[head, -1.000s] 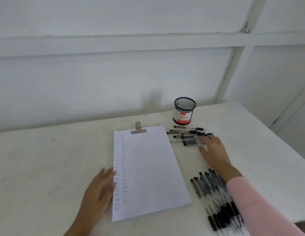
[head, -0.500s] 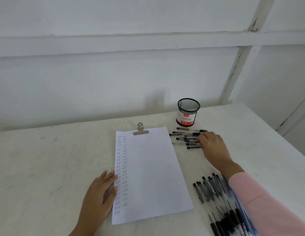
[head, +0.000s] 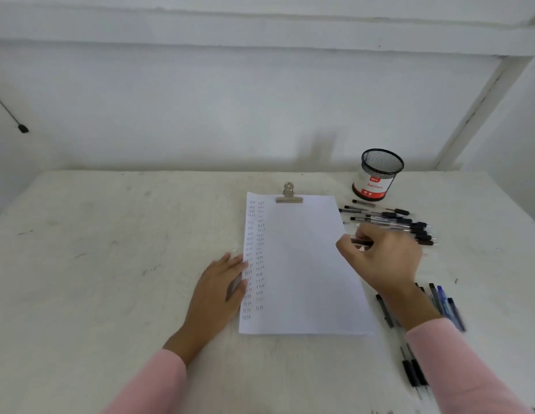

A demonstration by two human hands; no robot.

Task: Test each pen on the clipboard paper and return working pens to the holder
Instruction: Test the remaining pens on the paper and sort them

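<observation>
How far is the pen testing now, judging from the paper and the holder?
Done: two columns of test marks run down the paper. In hand: the right hand holds a pen at the paper's edge; the left hand rests on it. Left: no pen shows in the holder; loose pens lie beside it, more pens nearer.

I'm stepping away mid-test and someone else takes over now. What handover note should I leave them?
Left hand rests flat on the paper's left edge.
Right hand pinches a pen over the paper's right edge.
Holder stands at the back right, no pens showing in it.
One row of pens lies before it, a pile by the right sleeve.
Done: two columns of marks.
Left: test the held pen, then the others; fill the holder.
</observation>
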